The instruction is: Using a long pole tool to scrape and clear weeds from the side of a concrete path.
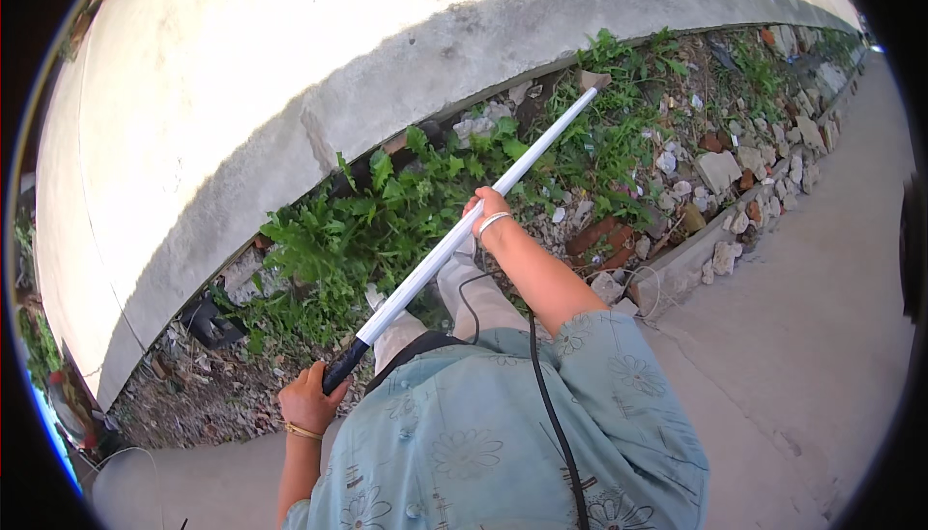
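A long white pole point(428, 269) with a black grip runs diagonally across the view. My left hand point(312, 396), with a gold-coloured bracelet at its wrist, is closed around the black grip point(344, 367) at the lower end. My right hand point(487, 212), wearing a silver-coloured bangle, grasps the white shaft about midway. At the far end a small flat blade point(594, 80), apparently a hoe's, rests among green weeds point(609, 58) near the wall's foot. Leaves partly hide its lower edge. Leafy weeds point(406, 211) also grow beneath the shaft, around my feet.
A pale concrete wall point(435, 58) curves along the far side of the weedy strip. Broken stones point(718, 171) and red bricks point(602, 240) lie along a low kerb point(674, 276). Concrete paving point(783, 327) lies to the right. A black cable point(544, 399) hangs over my shirt.
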The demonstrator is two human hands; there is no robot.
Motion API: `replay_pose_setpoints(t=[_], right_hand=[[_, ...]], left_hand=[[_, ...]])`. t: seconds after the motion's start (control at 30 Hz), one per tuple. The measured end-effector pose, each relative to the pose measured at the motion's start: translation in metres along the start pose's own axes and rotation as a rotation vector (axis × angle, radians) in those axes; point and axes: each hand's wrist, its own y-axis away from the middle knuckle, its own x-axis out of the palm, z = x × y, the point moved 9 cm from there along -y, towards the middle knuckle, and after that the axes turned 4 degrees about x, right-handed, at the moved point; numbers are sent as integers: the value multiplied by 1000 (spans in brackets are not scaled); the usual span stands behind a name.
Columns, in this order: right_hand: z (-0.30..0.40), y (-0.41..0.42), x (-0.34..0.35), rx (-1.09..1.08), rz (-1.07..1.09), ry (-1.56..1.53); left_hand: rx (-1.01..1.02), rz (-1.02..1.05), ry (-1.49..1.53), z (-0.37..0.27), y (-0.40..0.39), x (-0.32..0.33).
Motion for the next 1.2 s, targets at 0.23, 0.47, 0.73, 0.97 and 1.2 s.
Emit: replay_pose_setpoints(t=[0.23, 0.47, 0.73, 0.97, 1.2], right_hand=[[18, 4, 0, -12, -21, 19], [74, 13, -1, -33, 95, -109], [144, 17, 15, -198, 233, -86], [117, -32, 10, -121, 201, -37], [95, -12, -20, -94, 69, 116]], left_hand=[[4, 15, 20, -10, -4, 4], [160, -123, -69, -48, -36, 1], [329, -320, -191, -111, -84, -29], [268, -289, -309, -119, -88, -33], [153, 52, -111, -102, -55, 19]])
